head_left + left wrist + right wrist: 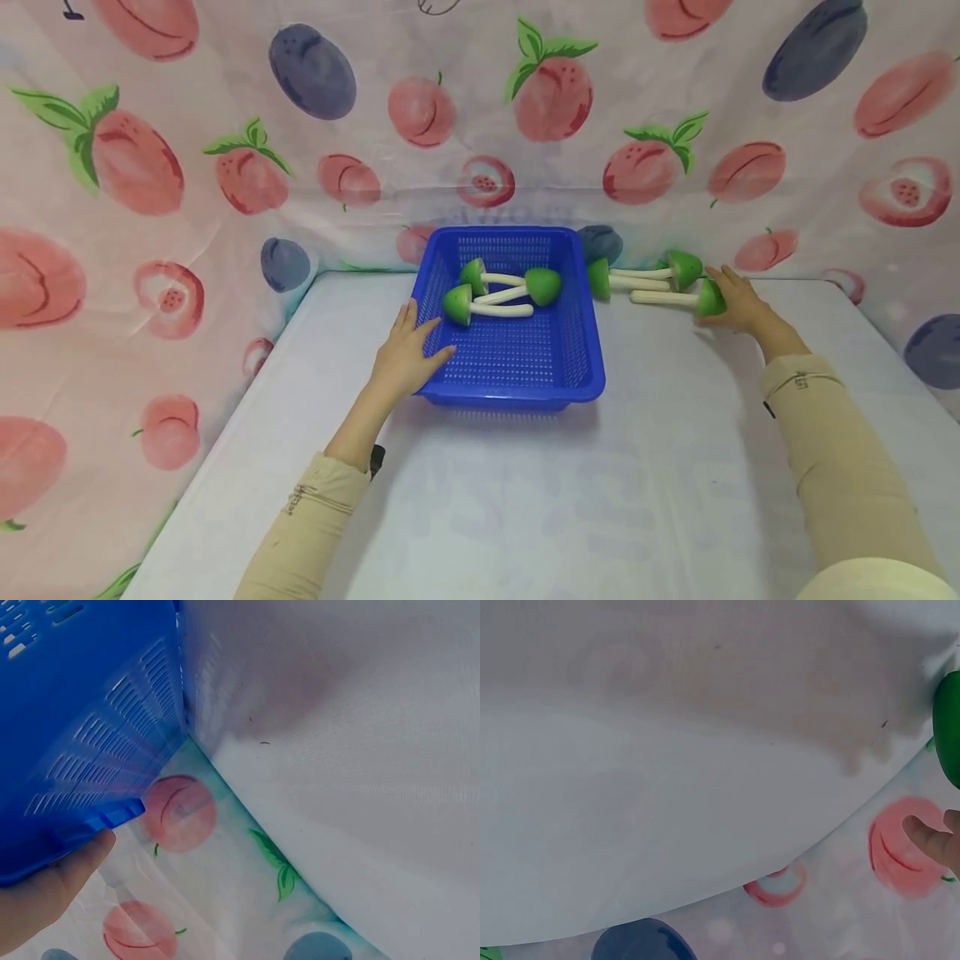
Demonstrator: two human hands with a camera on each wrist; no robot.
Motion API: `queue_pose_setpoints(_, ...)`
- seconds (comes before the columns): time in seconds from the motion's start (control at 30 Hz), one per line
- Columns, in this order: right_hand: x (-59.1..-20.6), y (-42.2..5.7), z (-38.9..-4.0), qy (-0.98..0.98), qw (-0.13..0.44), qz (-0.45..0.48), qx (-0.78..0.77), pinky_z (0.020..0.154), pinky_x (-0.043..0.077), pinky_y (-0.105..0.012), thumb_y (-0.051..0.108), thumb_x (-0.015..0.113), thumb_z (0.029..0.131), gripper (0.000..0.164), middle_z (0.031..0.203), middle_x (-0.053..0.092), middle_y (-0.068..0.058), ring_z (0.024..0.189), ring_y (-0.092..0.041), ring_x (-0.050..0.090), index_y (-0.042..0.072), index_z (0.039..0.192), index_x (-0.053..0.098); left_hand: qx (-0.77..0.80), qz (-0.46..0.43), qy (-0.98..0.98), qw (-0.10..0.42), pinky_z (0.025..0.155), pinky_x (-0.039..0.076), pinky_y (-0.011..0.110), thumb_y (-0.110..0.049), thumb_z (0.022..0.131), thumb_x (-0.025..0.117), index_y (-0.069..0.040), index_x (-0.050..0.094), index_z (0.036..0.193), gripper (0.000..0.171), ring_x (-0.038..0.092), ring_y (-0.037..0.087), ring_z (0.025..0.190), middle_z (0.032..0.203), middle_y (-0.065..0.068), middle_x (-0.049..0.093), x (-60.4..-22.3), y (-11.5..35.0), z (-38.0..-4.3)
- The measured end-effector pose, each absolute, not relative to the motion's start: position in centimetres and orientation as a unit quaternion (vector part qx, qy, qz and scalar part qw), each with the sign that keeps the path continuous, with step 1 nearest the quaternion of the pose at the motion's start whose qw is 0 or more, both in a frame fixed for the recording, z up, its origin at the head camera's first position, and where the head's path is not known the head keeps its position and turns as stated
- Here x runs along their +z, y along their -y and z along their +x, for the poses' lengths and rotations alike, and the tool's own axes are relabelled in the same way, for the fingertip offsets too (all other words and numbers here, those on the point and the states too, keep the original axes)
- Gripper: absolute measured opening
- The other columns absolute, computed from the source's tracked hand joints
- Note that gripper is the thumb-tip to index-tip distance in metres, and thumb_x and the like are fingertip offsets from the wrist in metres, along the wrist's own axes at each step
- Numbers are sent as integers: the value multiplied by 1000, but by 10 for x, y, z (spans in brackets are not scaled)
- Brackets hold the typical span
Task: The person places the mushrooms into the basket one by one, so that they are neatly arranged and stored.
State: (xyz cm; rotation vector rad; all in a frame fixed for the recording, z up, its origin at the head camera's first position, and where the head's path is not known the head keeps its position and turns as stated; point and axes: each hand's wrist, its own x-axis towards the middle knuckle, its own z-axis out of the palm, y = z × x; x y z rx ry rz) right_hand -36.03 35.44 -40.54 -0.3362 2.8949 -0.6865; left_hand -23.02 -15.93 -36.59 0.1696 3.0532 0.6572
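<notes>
A blue plastic basket (517, 393) with slotted walls stands on the table. Inside it lie 3 toy mushrooms (502, 311) with green caps and white stems. My left hand (403, 357) rests on the basket's left rim, fingers spread; a finger (84, 862) touches the rim in the left wrist view. Right of the basket, 3 more mushrooms lie in a cluster. My right hand (741, 307) is at the green cap of the nearest mushroom (711, 298), thumb and fingers spread about it. At the right wrist view's edge, the fingers (930, 840) extend below a green cap (948, 731).
The other mushrooms (684, 269) of the cluster lie beside the basket's right wall, near the table's back edge. A fruit-printed cloth (427, 175) hangs behind and to the sides. White cloth covers the table (525, 500).
</notes>
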Motion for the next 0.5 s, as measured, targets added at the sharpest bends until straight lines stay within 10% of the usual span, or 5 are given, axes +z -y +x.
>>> queue_pose_setpoints(0.5,-395,-338,-353,-965,110,-94,-218,106,10,-70,13,67,82,96,145,-1,-43,132,-62,5,-10,146,-1,209,53,-976,9,109,27,59,-46,92,53,-8,40,143,64,1,33,147,157,21,7,-367,160,-231)
